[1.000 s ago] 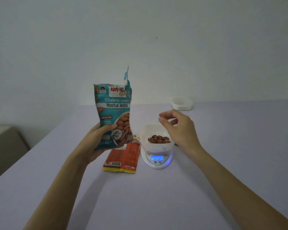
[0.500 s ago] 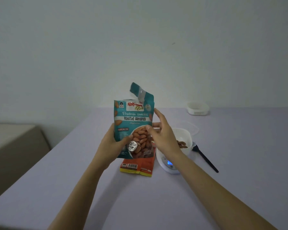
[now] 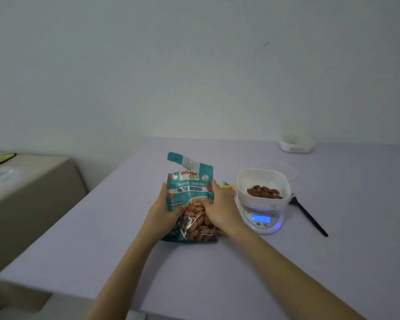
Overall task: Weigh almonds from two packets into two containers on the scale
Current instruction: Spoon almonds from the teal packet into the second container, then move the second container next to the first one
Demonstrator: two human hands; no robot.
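- Lowered from mid-air, the roasted-almond packet (image 3: 189,190) now rests on the table (image 3: 217,285).
- We grasp its sides with our left hand (image 3: 164,211) and right hand (image 3: 219,209).
- To its right, the almond container (image 3: 262,179) sits on the scale (image 3: 261,221).

Hands: left hand (image 3: 164,215), right hand (image 3: 220,210); we note both bare.
Forearms (image 3: 125,262): bare up to the frame edge (seen in dim light).

Upright teal packet (image 3: 189,191); almonds (image 3: 263,192) in container (image 3: 259,179)
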